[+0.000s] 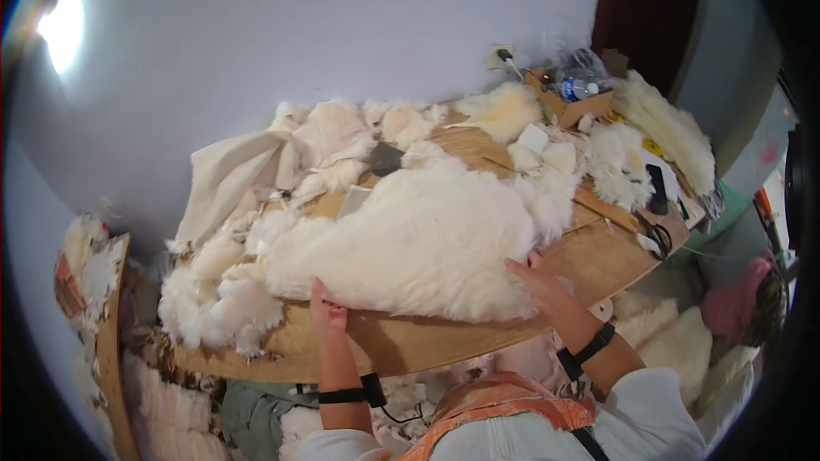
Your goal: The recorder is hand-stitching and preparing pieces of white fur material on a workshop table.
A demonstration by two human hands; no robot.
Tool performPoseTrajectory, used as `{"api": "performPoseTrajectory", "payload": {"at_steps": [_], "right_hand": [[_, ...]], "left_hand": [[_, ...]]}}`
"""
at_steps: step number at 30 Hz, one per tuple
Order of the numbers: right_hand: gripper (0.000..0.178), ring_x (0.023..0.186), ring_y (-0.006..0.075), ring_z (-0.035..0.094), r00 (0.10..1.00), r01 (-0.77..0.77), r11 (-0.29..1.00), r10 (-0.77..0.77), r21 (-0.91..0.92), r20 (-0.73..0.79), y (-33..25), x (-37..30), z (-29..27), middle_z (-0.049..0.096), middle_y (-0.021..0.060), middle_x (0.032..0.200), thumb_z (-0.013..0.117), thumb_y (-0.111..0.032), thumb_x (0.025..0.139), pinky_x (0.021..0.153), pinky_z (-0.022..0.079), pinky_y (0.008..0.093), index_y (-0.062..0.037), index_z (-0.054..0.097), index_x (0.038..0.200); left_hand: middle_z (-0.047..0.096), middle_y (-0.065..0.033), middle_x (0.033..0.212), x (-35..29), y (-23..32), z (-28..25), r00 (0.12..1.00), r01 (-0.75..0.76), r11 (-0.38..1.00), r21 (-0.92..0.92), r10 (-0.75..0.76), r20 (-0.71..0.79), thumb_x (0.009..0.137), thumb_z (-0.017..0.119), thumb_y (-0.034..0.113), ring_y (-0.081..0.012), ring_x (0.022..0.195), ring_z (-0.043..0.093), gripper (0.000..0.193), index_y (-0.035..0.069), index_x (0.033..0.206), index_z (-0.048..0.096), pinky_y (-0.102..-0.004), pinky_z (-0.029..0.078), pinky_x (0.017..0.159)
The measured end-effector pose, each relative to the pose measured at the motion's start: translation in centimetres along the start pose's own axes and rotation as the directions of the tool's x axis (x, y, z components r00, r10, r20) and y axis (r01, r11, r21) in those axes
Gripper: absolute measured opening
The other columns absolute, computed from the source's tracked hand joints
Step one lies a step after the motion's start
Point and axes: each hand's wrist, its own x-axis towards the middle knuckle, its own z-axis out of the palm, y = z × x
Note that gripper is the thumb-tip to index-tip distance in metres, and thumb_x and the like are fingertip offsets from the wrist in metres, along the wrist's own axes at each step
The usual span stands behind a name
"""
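A large cream fur pelt (410,239) lies fur side up across the wooden tabletop (290,346). My left hand (328,311) grips its near edge, thumb on top and the other fingers mostly hidden beneath. On the right, my right hand (541,283) holds the pelt's near right edge between thumb and fingers. Smaller fluffy white fur pieces (226,303) sit beside the pelt's narrow left end. More fur (551,205) touches its right side.
Fur scraps and a folded pale hide (226,175) crowd the table's back. At the right are black-handled scissors (658,239), a black handheld device (657,189), a wooden strip (605,209) and a cardboard box (581,109) holding a bottle. Fur piles (675,341) lie below.
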Motion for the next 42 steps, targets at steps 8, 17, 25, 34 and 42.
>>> {"api": "performPoseTrajectory", "payload": {"at_steps": [8,17,25,34,42], "right_hand": [[0.047,0.095,0.0194,0.061,0.999,0.036,0.999,-0.036,0.016,-0.018,-1.2,0.9,3.1,0.063,0.0115,0.107,0.069,-0.007,0.075,0.082,0.049,0.0325,0.0048,0.054,0.118],[0.048,0.098,0.0183,0.06,0.856,0.447,0.882,-0.47,-0.148,-0.217,-3.7,-13.4,-1.9,0.062,0.0084,0.112,0.071,-0.011,0.076,0.087,0.047,0.0315,-0.0014,0.055,0.12],[0.042,0.095,0.0209,0.061,0.63,0.301,0.947,-0.284,-0.11,-0.723,6.6,-39.7,-17.2,0.064,0.0106,0.107,0.066,-0.012,0.08,0.079,0.05,0.0341,-0.002,0.057,0.119],[0.036,0.085,0.0163,0.061,0.328,-0.065,0.997,0.07,0.051,-0.942,20.2,-62.1,-19.5,0.065,0.0078,0.098,0.068,-0.011,0.074,0.073,0.048,0.029,-0.004,0.063,0.109],[0.036,0.082,0.0146,0.06,0.58,-0.033,0.935,0.305,0.353,-0.755,27.3,-51.2,-11.5,0.065,0.0049,0.098,0.067,-0.009,0.077,0.072,0.049,0.0288,-0.0036,0.061,0.112]], "left_hand": [[0.054,-0.0139,0.124,2.0,1.8,4.8,0.945,-0.268,0.952,0.149,0.229,0.232,0.088,0.055,0.023,-0.0284,0.112,0.054,0.044,-0.002,0.124,0.05,-0.0436,0.047,0.094],[0.053,-0.013,0.126,-13.1,4.1,10.0,0.768,-0.409,0.913,-0.001,0.345,0.54,0.092,0.041,0.027,-0.028,0.114,0.053,0.044,0.001,0.127,0.048,-0.0434,0.047,0.094],[0.054,-0.0098,0.122,-28.7,-9.2,6.7,0.755,-0.128,0.969,0.213,-0.044,0.654,0.092,0.042,0.03,-0.0246,0.112,0.054,0.046,0.005,0.131,0.044,-0.0408,0.048,0.093],[0.055,-0.0099,0.117,-38.9,-28.2,-11.2,0.717,0.362,0.667,0.651,-0.646,0.262,0.082,0.065,0.019,-0.0243,0.097,0.058,0.042,0.004,0.12,0.052,-0.0386,0.052,0.079],[0.059,-0.0112,0.112,-21.3,-32.1,-23.5,0.736,0.474,0.515,0.714,-0.677,0.0,0.082,0.061,0.008,-0.0256,0.099,0.06,0.042,0.004,0.122,0.05,-0.0421,0.053,0.08]]}}
